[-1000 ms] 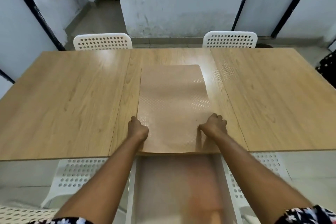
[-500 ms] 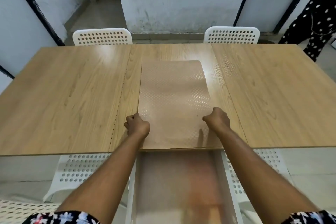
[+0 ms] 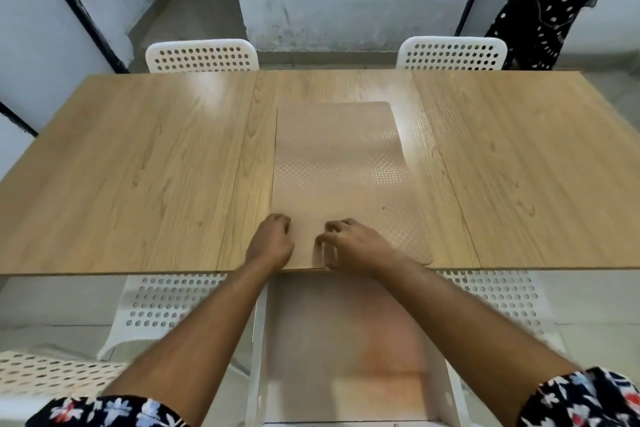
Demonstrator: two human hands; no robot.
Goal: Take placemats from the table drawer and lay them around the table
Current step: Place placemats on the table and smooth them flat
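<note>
A tan, dotted placemat [image 3: 337,163] lies lengthwise on the middle leaf of the wooden table [image 3: 138,166], its near end at the table's front edge. My left hand [image 3: 272,244] is curled on the mat's near left corner. My right hand [image 3: 358,248] sits at the middle of the near edge, with fingers and thumb pinching a slightly raised bit of the mat. Below the table's edge the white drawer [image 3: 261,357] is pulled open between my forearms. Its inside looks blurred and brownish, and I cannot tell what it holds.
Two white perforated chairs [image 3: 202,55] [image 3: 452,54] stand at the far side. Two more [image 3: 166,302] [image 3: 502,298] are tucked under the near edge beside the drawer, and another chair [image 3: 41,374] is at the bottom left. A person in a polka-dot dress [image 3: 540,0] stands at the back right.
The mat slid a little farther onto the table. My right hand moved left from the mat's right edge to the middle of its near edge. The person at the back right came further into view.
</note>
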